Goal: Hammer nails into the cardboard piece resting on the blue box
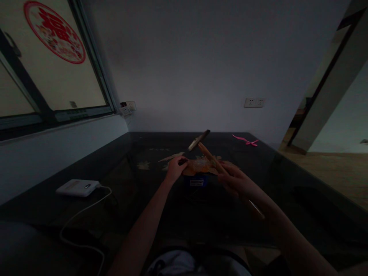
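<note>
A hammer (207, 154) with a wooden handle and a metal head is gripped in my right hand (237, 180), its head raised above the table and tilted to the upper left. Under it, a brown, crinkled sheet (198, 167) lies across the top of a blue container (197, 181) with a pale label. At the sheet's left edge, my left hand (174, 168) pinches with thumb and fingers. What exactly lies between those fingertips is too dark to see clearly. Behind the sheet, pale leaf-shaped scraps (172, 156) show on the table.
The dark glossy table (138, 214) meets the wall at the back. A white power bank (78, 188) with a white cable (83, 210) lies at the left. A pink ribbon (246, 141) lies at the far right. Wall sockets (254, 102) and a window (69, 88) are beyond.
</note>
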Tool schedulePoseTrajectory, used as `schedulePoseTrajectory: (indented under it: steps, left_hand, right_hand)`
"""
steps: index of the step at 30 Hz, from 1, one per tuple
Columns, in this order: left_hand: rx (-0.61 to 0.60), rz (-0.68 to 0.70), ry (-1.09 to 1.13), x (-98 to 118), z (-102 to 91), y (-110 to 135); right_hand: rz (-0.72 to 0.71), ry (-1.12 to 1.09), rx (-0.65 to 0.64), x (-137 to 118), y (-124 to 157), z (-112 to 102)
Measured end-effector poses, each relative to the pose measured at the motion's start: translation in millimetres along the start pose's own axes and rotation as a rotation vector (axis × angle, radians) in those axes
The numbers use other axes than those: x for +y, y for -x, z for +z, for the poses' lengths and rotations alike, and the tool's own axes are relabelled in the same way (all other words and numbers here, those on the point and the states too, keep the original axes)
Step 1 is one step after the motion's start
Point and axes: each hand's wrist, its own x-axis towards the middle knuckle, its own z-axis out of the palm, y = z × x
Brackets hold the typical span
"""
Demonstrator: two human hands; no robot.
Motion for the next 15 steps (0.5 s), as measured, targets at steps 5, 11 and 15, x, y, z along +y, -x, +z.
schedulePoseTrajectory:
  steps: [5, 11, 15]
  left_hand:
    - [0.004, 0.109, -0.055, 7.4, -2.7, 3.1]
    - [-0.040, 0.142, -0.065, 11.4, -10.0, 2.0]
    - [0.063, 0.198, -0.121, 27.3, -26.7, 4.2]
  right_hand:
    - [-0.072, -0.268, 0.067, 37.7, -8.8, 2.2]
    - [-0.147, -0.367, 0.069, 50.1, -9.4, -1.2]
    - [-0.150, -0.370, 0.080, 48.4, -5.6, -2.5]
